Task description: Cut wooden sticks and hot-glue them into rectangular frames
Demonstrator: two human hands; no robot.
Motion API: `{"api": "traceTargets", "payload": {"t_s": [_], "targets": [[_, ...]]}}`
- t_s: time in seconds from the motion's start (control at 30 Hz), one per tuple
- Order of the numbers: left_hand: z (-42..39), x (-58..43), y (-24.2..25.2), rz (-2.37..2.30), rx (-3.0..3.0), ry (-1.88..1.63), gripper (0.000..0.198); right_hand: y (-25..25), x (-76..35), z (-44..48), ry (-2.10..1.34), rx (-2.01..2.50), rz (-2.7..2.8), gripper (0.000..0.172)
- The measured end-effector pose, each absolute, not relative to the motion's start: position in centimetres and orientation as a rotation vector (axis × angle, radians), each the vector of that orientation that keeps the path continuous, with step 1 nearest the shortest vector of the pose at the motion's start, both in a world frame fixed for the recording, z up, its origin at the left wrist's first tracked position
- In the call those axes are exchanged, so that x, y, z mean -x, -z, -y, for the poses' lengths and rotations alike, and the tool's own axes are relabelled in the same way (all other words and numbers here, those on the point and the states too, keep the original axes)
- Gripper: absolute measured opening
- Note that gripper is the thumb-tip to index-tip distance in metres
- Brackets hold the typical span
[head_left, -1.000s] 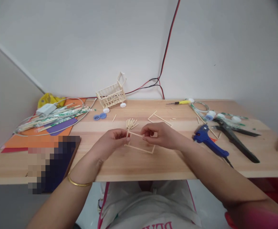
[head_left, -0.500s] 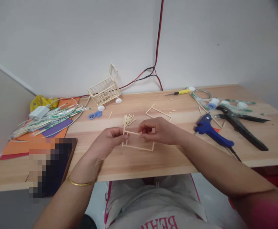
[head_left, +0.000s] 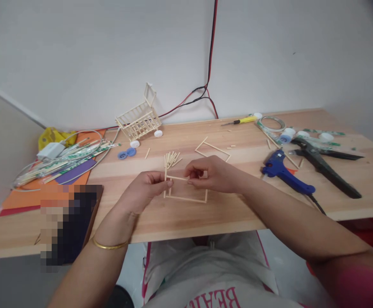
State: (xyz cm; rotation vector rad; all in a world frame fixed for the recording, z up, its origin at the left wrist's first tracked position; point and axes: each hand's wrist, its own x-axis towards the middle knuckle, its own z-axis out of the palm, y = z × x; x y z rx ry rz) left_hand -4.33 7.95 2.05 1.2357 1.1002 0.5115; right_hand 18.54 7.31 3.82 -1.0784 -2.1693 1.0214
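Observation:
Between my hands, near the table's front, is a rectangular frame of thin wooden sticks. My left hand pinches its left side, where a short stick stands beside the longer one. My right hand has its thumb and fingertips closed on the frame's top stick and covers the upper right corner. Just behind the frame lies a small pile of short cut sticks. A second, open-sided stick frame rests flat beyond my right hand.
A small stick cart with white cap wheels stands at the back left, blue caps before it. Bagged sticks and a phone-like dark object lie left. On the right are a blue glue gun, black cutters and a yellow-handled tool.
The camera view has shifted slightly. Both hands keep their grip on the stick frame, which stays in nearly the same position.

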Motion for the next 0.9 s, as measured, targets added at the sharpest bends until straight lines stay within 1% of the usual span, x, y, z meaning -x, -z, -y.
{"api": "traceTargets", "payload": {"t_s": [0.27,0.47,0.73,0.9], "targets": [[-7.9,4.2,-2.0,-1.116,-1.230,-0.544,0.027,-3.9,-18.5,-7.3,-1.056,1.120,2.153,0.015],[-7.5,4.4,-2.7,-1.056,-1.257,-0.554,0.035,-3.8,-18.7,-7.3,-1.024,1.128,2.153,0.014],[-7.4,4.6,-2.8,-1.126,-1.313,-0.543,0.028,-3.9,-18.8,-7.3,-1.006,1.153,2.145,0.012],[-7.2,3.9,-3.3,-1.155,-1.333,-0.528,0.027,-3.7,-18.7,-7.3,-1.026,1.142,2.135,0.012]]}}
